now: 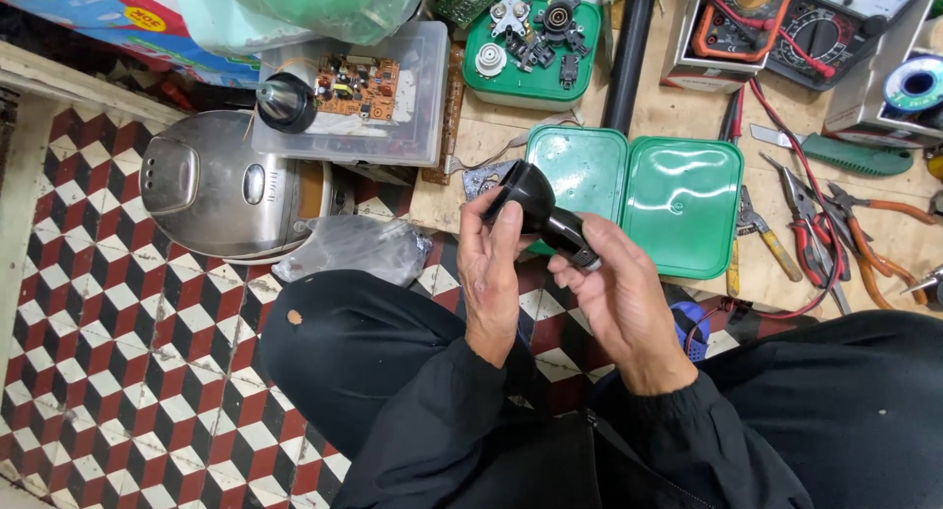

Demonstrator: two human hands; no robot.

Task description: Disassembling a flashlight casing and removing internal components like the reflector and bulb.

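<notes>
A black plastic part (pixel 538 211), wide and cup-like at one end and narrowing to a neck, is held over my lap in both hands. My left hand (pixel 491 265) grips its wide end with fingers curled over the rim. My right hand (pixel 621 293) holds the narrow neck end between thumb and fingers. Just behind the part lie two empty green lids or trays (pixel 678 204) side by side on the low wooden board.
A silver rice cooker (pixel 221 190) stands on the patterned tile floor at left, with a clear box (pixel 388 126) holding a circuit board behind it. A green tray of small parts (pixel 535 52), multimeters (pixel 786 23), pliers and cutters (pixel 825 234) crowd the board at right.
</notes>
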